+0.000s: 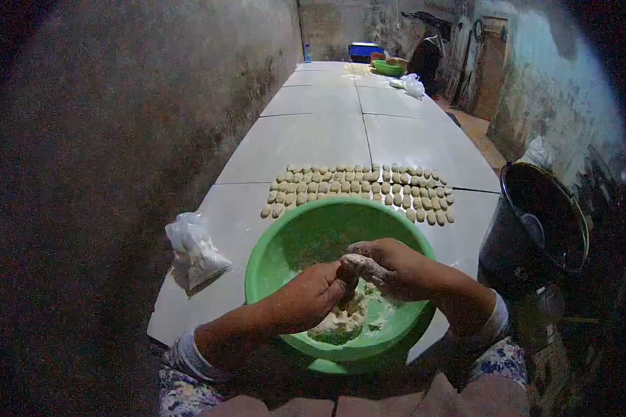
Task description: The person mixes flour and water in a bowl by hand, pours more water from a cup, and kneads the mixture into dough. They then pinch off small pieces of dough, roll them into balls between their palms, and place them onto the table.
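Note:
A large green basin (264, 258) sits at the near end of the table, with crumbly pale dough (341, 321) and flour on its bottom. Over it, my left hand (316, 290) and my right hand (382, 267) meet with fingers curled and pressed together. Flour coats the fingertips, most thickly on the right hand. Whatever lies between the fingers is hidden. Just beyond the basin, rows of small oval dough pieces (355, 186) cover a strip of the tabletop.
The long white-tiled table (313, 139) runs along a wall. A knotted plastic bag of white powder (196, 254) is at left; a black bucket (515, 243) stands at right. Farther off are another plastic bag (413, 86), a green bowl (388, 68), a blue crate (366, 50) and a person (428, 59).

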Demonstrator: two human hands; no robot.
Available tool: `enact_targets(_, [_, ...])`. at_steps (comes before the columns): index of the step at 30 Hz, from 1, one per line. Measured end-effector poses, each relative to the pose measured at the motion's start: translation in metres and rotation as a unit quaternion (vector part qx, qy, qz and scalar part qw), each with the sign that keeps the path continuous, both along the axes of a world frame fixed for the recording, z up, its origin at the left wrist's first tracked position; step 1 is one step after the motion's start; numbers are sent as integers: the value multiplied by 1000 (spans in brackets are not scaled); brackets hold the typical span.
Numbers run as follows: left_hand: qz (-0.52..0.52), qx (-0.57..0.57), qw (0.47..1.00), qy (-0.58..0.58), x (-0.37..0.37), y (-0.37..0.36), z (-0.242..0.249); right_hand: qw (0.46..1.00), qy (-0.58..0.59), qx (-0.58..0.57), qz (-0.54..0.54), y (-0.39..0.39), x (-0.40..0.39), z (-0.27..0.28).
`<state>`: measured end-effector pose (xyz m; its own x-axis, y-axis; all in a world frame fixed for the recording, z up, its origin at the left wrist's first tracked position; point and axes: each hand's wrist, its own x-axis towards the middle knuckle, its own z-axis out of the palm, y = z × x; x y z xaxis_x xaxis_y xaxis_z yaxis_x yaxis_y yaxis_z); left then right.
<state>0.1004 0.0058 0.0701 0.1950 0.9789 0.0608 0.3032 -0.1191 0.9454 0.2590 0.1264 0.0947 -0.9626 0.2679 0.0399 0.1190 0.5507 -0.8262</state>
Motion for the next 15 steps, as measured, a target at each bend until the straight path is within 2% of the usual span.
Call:
enact_targets(1, [-4, 24, 1000, -2, 1, -1, 0, 1000, 7, -23, 8, 1, 0, 0])
enact_targets(3, [-3, 2, 1000, -11, 1, 0, 2, 998, -34, -49, -9, 3, 0, 4])
enact_targets(5, [-2, -19, 1000, -21, -1, 1, 0, 984, -35, -167, -59, 9, 6, 5])
enact_targets(7, [-9, -14, 1000, -21, -3, 2, -4, 982, -41, -169, -71, 8, 7, 6])
enact_targets(9, [-12, -16, 999, -31, 1, 1, 1, 998, 0, -45, -40, 11, 4, -7])
enact_targets(11, [-16, -20, 999, -40, 6, -3, 8, 999, -14, -28, -6, 12, 4, -1])
enact_targets(13, [-17, -36, 996, -76, 8, -6, 12, 989, -4, -145, 7, 13, 5, 1])
enact_targets(14, [-20, -27, 998, -44, 6, -4, 11, 978, 40, -203, 2, 9, 5, -4])
enact_targets(15, [-20, -27, 998, -43, 5, -3, 9, 978, 40, -203, 2, 10, 4, -7])
